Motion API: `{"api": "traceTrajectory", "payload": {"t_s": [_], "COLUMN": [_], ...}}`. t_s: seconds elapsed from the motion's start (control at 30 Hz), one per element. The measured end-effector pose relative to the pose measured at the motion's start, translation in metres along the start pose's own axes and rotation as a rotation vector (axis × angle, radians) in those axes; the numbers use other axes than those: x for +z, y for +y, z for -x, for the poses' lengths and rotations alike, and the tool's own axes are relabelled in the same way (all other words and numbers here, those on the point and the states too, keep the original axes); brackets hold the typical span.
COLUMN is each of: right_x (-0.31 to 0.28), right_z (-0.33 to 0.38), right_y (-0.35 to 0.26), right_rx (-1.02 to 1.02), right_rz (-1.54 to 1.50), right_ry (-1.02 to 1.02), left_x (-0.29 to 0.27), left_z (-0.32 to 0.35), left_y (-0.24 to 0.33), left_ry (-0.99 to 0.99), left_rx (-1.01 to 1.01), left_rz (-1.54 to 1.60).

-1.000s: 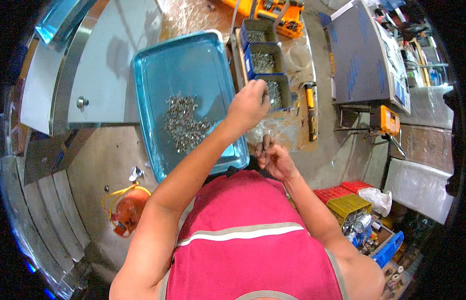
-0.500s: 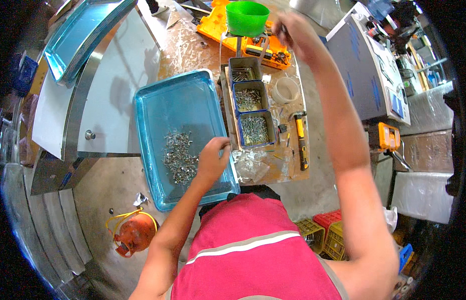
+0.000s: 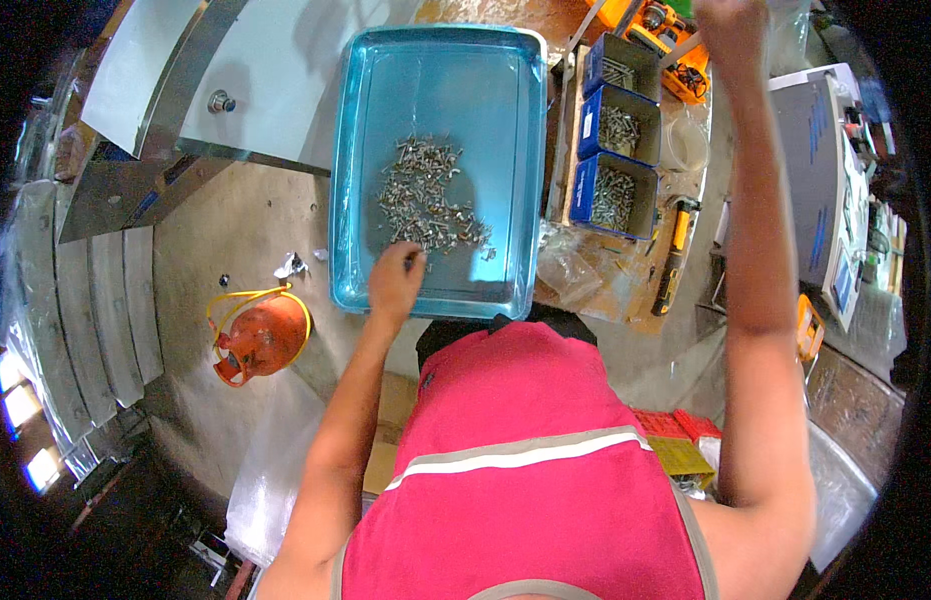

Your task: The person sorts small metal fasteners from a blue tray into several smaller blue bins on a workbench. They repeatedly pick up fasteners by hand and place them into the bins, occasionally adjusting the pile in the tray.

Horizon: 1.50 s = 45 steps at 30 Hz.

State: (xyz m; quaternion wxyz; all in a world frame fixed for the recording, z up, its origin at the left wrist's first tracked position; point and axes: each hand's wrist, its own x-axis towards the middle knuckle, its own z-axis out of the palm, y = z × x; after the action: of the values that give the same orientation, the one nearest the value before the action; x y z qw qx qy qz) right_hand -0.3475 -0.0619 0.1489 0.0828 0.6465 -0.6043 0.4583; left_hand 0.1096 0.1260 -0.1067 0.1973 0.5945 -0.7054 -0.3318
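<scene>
So the left hand [image 3: 395,280] is down in the blue tray [image 3: 440,80], fingertips bunched together right at the near edge of the pile of small metal screws [image 3: 425,200]. Looks like the fingers are pinched in on one or two pieces, but they're too tiny to say for sure that anything is actually caught between them. The right hand [image 3: 730,25] is way up at the top edge of the view, arm stretched out over the bench, and it's half cut off, so I can't tell if it's open or closed on something.

The screws sit loose in the middle of the tray, scattered a bit toward the near side. My guess on handling: each one is light, hard and smooth, so it'll skate on that slick plastic floor if you push instead of pinch. Being stiff metal they won't bend or break, so no need to be gentle, just precise. I'd go for a thumb and forefinger pinch across the shank or under the head, or rake a few against the tray wall and scoop.

Just right of the tray there's a row of three blue bins [image 3: 615,150] already holding similar hardware, plus a yellow-handled tool [image 3: 675,250] lying on the bench beside them
</scene>
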Motion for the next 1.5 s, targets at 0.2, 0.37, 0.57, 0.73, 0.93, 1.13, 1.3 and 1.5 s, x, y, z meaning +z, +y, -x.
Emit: {"api": "traceTrajectory", "payload": {"t_s": [0.2,0.37,0.57,0.73,0.93,1.13,1.3,1.5], "right_x": [0.057,0.116,0.164,0.176,0.148,0.041,-0.019,-0.018], "right_z": [0.248,0.356,0.402,0.414,0.387,0.295,0.219,0.195], "right_y": [-0.114,-0.142,-0.152,-0.142,-0.155,-0.139,-0.086,-0.042], "right_rx": [0.504,0.676,0.261,0.114,0.356,0.528,0.41,0.5], "right_rz": [-0.332,-0.275,-0.054,0.074,-0.083,-0.115,0.057,0.074], "right_ry": [-0.516,-0.738,-0.9,-0.892,-0.767,-0.149,0.25,0.179], "left_x": [0.051,0.061,0.039,0.018,0.016,0.014,0.028,0.058], "left_z": [-0.021,-0.028,-0.019,-0.019,-0.045,-0.078,-0.12,-0.176], "left_y": [-0.004,-0.023,-0.026,-0.028,-0.004,0.128,0.243,0.295], "left_ry": [-0.228,-0.303,-0.354,-0.248,-0.099,-0.175,-0.018,-0.032], "left_rx": [0.041,0.094,0.069,-0.04,0.256,0.108,0.486,0.649], "left_rz": [-0.324,-0.457,-0.419,-0.136,-0.013,0.404,0.62,0.488]}}
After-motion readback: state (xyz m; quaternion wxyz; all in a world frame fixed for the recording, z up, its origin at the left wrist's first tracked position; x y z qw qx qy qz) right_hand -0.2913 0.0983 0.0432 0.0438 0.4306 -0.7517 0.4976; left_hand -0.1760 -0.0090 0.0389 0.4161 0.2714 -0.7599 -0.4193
